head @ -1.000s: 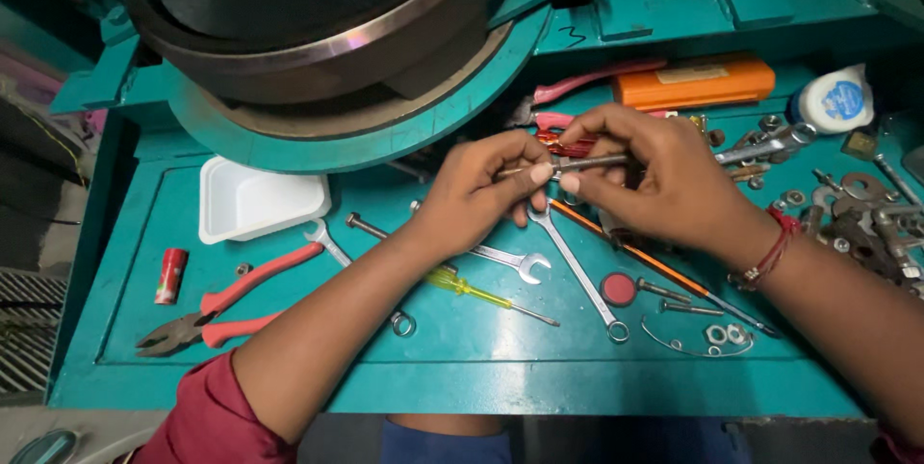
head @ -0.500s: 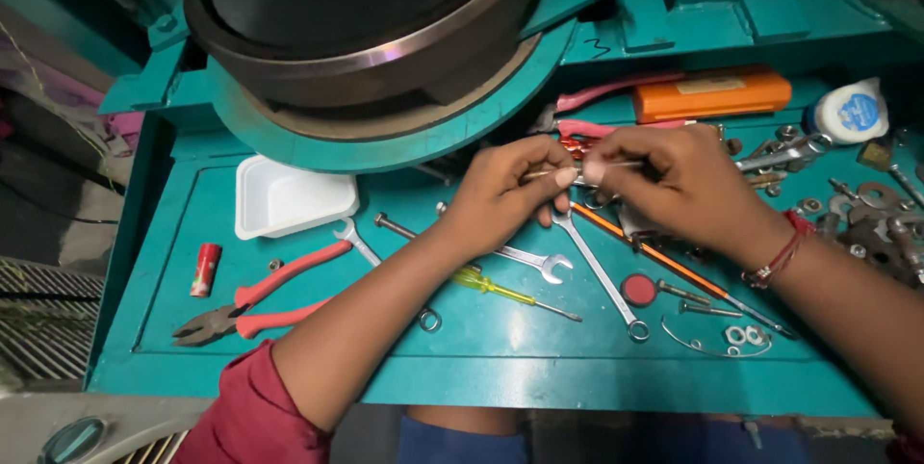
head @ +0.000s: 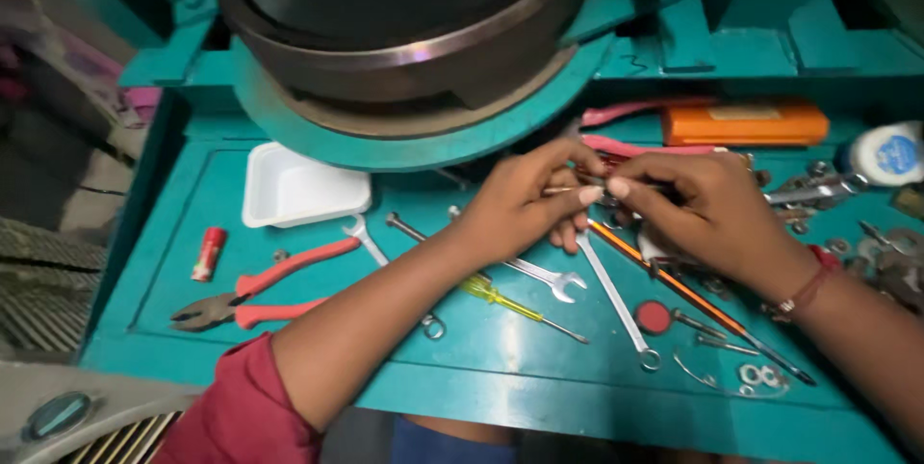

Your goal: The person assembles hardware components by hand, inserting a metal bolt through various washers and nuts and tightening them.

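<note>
My left hand (head: 525, 202) and my right hand (head: 698, 209) meet above the teal tool tray (head: 289, 329). Together they pinch a thin metal rod (head: 568, 191) held level between thumbs and fingertips. Most of the rod is hidden inside my right hand. Under the hands lie two open-ended spanners (head: 616, 305) and an orange-shafted screwdriver (head: 698, 300).
A white plastic dish (head: 298, 190), red-handled pliers (head: 255, 296), a small red tube (head: 208, 252) and a yellow screwdriver (head: 510, 305) lie on the tray. An orange case (head: 746, 123), a white tape roll (head: 890, 154) and loose nuts and bolts (head: 885, 252) sit right. A large dark drum (head: 404, 31) overhangs the back.
The view has shifted, so everything sits lower and further right in frame. Both hands stay together on the rod, with the fingertips now closer around it.
</note>
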